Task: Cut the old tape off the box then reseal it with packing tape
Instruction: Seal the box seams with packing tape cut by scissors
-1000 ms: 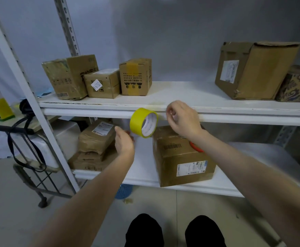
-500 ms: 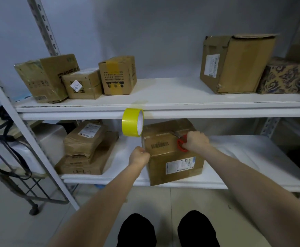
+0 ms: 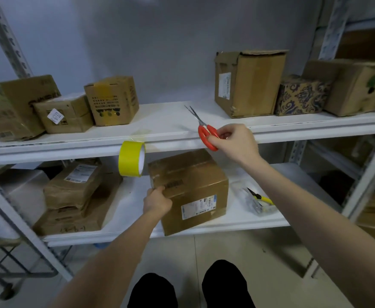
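Scissors (image 3: 204, 132) in pinch of right hand (image 3: 235, 143), box (image 3: 195, 181) in grip of left hand (image 3: 157, 202).

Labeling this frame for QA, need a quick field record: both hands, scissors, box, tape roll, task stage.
left hand: grips the top left edge of the box
right hand: holds the scissors by their red handles, raised in front of the upper shelf
blades: point up and away, clear of the box
box: sits on the lower shelf, closed
tape roll: yellow, hangs at the upper shelf's front edge, up and left of the box, no hand on it
task stage: no cut under way
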Action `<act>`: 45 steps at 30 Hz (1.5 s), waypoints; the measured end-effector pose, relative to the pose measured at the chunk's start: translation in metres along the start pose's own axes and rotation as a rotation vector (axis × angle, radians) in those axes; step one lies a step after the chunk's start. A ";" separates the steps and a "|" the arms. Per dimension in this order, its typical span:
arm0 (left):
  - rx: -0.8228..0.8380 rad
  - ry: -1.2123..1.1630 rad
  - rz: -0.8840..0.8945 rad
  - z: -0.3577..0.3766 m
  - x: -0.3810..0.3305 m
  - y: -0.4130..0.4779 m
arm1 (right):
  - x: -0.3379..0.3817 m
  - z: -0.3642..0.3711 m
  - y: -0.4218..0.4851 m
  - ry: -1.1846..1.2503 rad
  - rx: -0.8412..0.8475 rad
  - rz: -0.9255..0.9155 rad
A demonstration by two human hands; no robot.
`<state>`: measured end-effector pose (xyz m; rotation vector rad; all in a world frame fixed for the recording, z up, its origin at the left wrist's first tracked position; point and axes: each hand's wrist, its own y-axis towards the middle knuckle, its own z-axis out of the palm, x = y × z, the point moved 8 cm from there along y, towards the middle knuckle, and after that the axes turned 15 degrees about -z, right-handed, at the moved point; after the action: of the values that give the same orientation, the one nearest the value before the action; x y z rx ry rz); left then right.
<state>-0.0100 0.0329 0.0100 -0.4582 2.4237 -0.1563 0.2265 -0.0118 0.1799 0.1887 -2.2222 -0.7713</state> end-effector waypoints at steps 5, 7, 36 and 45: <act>0.026 -0.073 -0.023 -0.003 -0.003 -0.001 | 0.016 0.009 0.048 -0.426 0.030 0.051; 0.067 -0.141 -0.046 -0.002 -0.005 -0.005 | 0.018 0.016 0.063 -0.414 -0.007 0.008; 0.159 -0.571 -0.233 0.017 0.023 0.082 | -0.090 0.176 -0.128 0.030 0.466 0.331; 0.148 -0.676 -0.322 0.029 0.030 0.089 | -0.126 0.186 -0.138 0.150 0.451 0.461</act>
<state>-0.0388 0.1052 -0.0504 -0.7009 1.6581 -0.2679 0.1685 0.0094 -0.0765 -0.0499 -2.1478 -0.0034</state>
